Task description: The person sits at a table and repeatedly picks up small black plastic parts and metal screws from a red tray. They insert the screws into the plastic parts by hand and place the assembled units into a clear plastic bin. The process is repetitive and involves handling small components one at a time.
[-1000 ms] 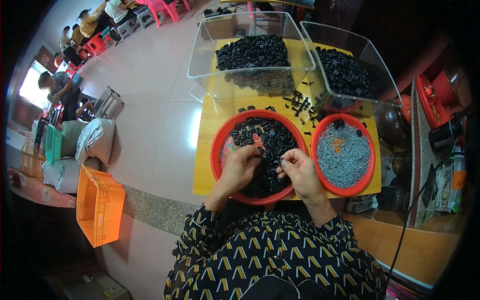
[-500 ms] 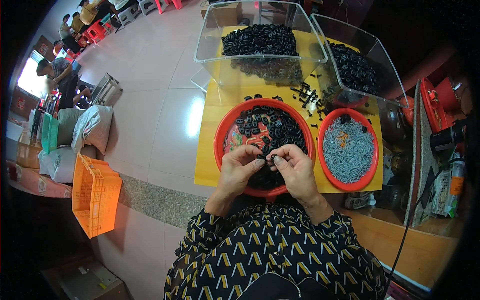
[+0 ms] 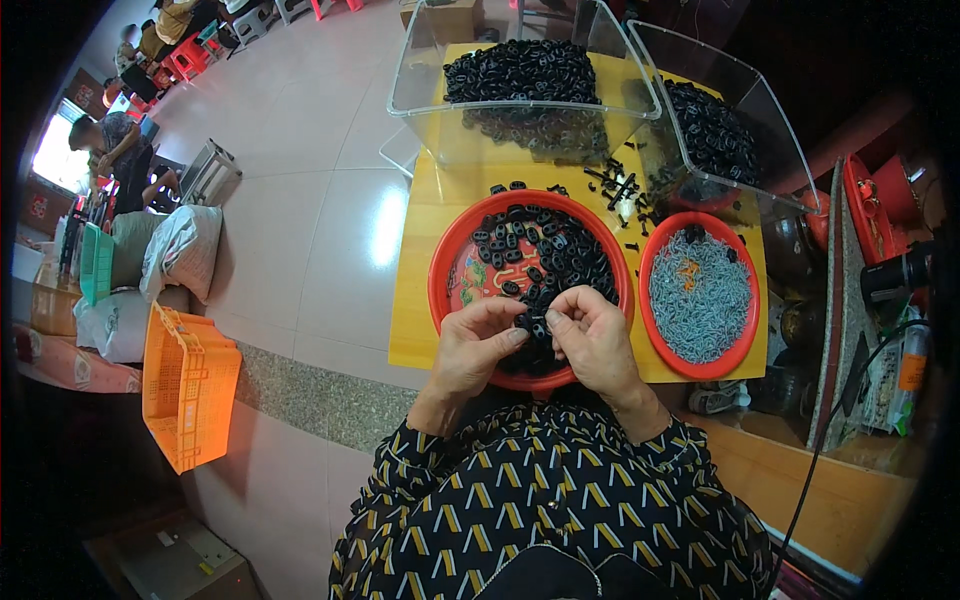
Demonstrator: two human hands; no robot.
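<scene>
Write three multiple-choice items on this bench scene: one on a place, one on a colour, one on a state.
1. Where does the bowl of grey metal bits sit?
A. right of the red tray of black parts
B. on the floor
C. inside a clear bin

2. What colour is the crate on the floor?
A. blue
B. orange
C. white

3. What are the left hand and right hand doing?
A. resting flat on the table
B. pinching a small black part between them
C. lifting a bin

Answers: 1 A, it stands beside the red tray on the yellow table; 2 B, its lattice is orange; 3 B, the fingers of both meet on the part.
</scene>
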